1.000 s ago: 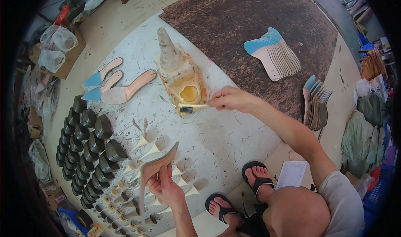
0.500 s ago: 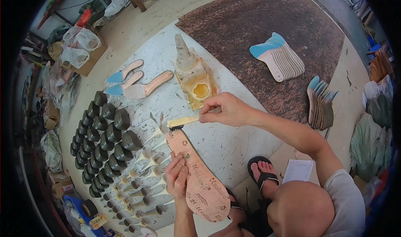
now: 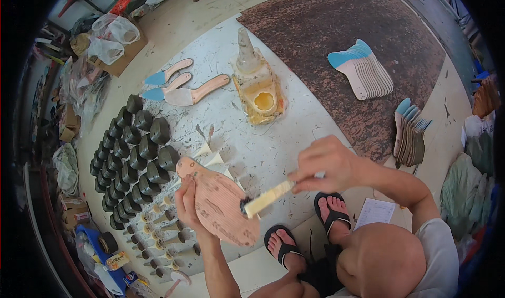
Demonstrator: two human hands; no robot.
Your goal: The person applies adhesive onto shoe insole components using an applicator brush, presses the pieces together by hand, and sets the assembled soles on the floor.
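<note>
A brown, printed insole [image 3: 226,203] is tilted up in my left hand [image 3: 188,199], its narrow end pointing up and left. My fingers and thumb grip it along its left edge. In my right hand [image 3: 326,166] is a brush [image 3: 269,198] with a pale yellow handle. Its dark bristles touch the insole's right side, near the wide end. Beyond my hands stands a glue-crusted container [image 3: 258,88] with a cone-shaped top and an opening full of yellow glue [image 3: 264,102]. Three insole pieces [image 3: 187,90] with blue or pale ends lie left of it.
Rows of dark, heel-shaped blocks [image 3: 139,158] fill the left of the white board [image 3: 300,109], with several slim pale heels [image 3: 202,151] nearby. Fanned stacks of insoles [image 3: 368,72] lie right, one on a brown mottled sheet [image 3: 336,24]. Paper [image 3: 374,214] lies beside my sandalled foot [image 3: 334,214].
The brush has moved from the insole's narrow end down to its wide end. My left hand has shifted left and turned the insole. The whole view has moved slightly.
</note>
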